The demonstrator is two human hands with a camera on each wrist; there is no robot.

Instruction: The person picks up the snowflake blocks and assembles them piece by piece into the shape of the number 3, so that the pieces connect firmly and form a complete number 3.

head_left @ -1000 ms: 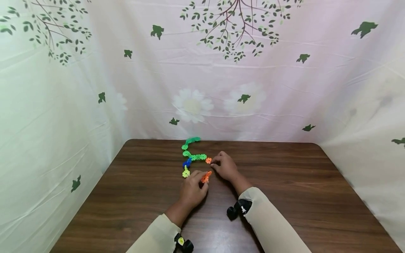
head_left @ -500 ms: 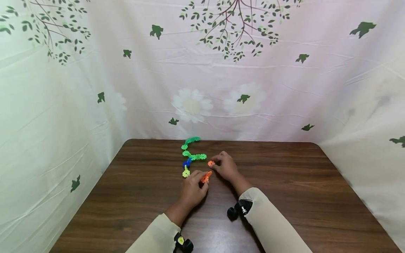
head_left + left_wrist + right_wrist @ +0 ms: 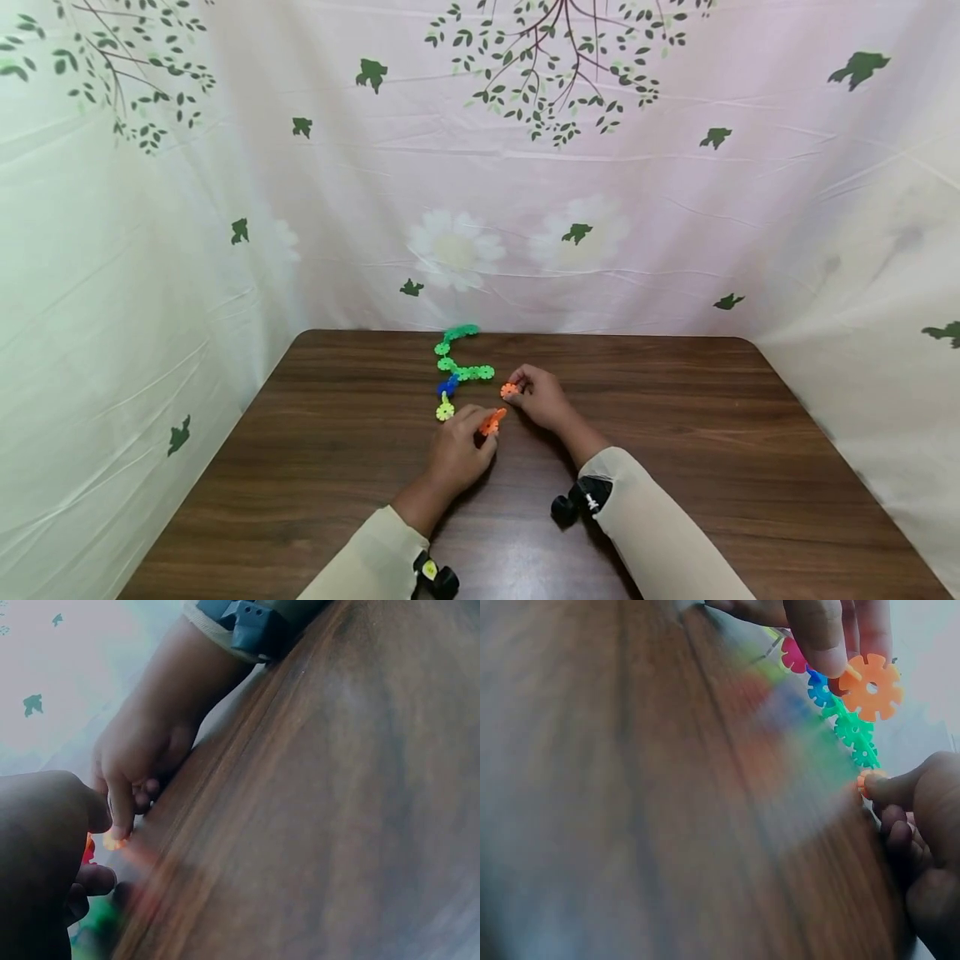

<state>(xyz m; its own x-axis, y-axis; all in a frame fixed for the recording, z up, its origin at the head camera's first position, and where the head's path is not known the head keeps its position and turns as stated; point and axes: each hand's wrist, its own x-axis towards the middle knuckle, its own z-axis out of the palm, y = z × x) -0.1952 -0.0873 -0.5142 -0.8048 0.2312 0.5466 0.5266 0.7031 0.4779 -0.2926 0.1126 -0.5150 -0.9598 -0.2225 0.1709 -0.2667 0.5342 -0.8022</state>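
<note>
In the head view my left hand (image 3: 457, 454) holds a few joined orange notched discs (image 3: 491, 422) between thumb and fingers, just above the table. Farther right, my right hand (image 3: 545, 398) pinches a single orange notched disc (image 3: 509, 390). Left of that disc, and apart from it, ends a row of green discs (image 3: 474, 372). This row belongs to a bent chain with darker green discs (image 3: 461, 331) at the far end, blue discs (image 3: 447, 386) below and yellow discs (image 3: 445, 411) nearest my left hand. A pinkish-red disc (image 3: 794, 655) also shows in the right wrist view.
The brown wooden table (image 3: 675, 467) carries the chain near its back edge. Pale printed cloth (image 3: 525, 183) hangs behind and along both sides. A black wrist camera (image 3: 573, 504) sits on the right sleeve, close above the tabletop.
The orange disc in my right hand has come away from the end of the green row, moving right and slightly nearer. The chain has shifted slightly right. My left hand has barely moved.
</note>
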